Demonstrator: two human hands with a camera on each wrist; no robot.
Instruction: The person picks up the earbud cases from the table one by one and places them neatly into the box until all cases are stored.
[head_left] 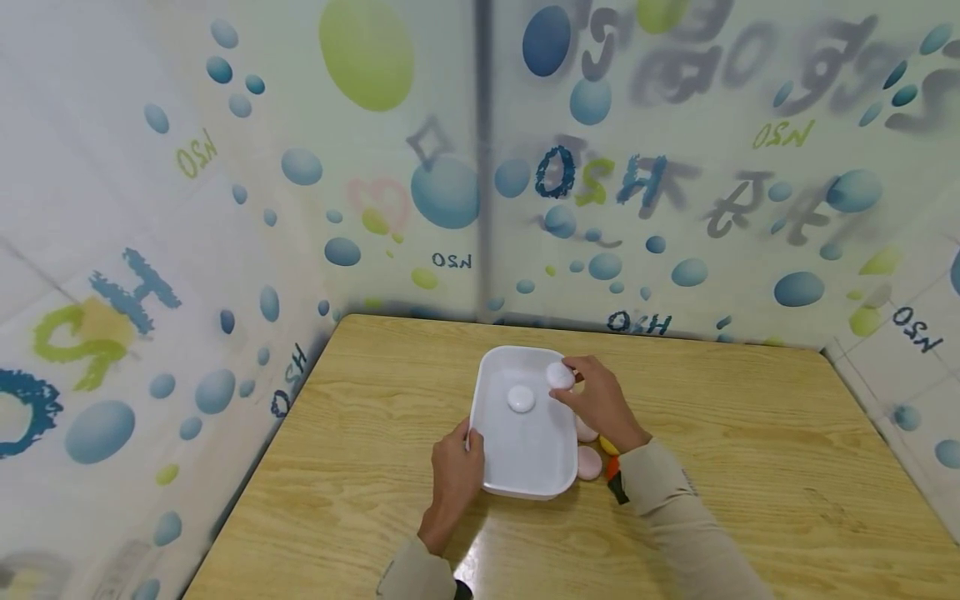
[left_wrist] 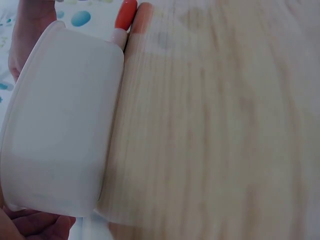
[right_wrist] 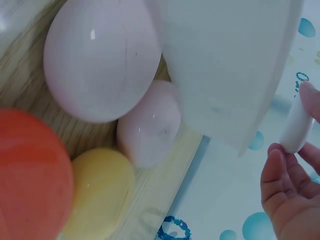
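A white container [head_left: 527, 454] sits open side up on the wooden table [head_left: 360, 392], a little right of the middle of the head view and down in its lower half. The person's left hand [head_left: 457, 467] grips its left wall near the bottom corner, thumb at the rim; down in the bottom left of the left wrist view I can see bent fingers against that wall's end. The right hand [head_left: 600, 400] pinches a white disc [head_left: 558, 376] between thumb and fingertips over the container's upper right corner, and from the right wrist view, at the right edge, the disc shows thin and side-on. Another white piece [head_left: 521, 398] lies flat on the container's floor, up toward its far end. Just outside the right wall, partly under the right forearm, some rounded pieces lie close together: a pink piece [head_left: 589, 462] nearest me, a second pink one [head_left: 585, 430] above it, a yellow piece [head_left: 608, 447] and a red piece [right_wrist: 30, 175], the last filling the lower left of the right wrist view. Beige sleeves [head_left: 675, 500] cover both arms, and wall sheeting [head_left: 405, 275] printed with blue and green bubbles stands behind.
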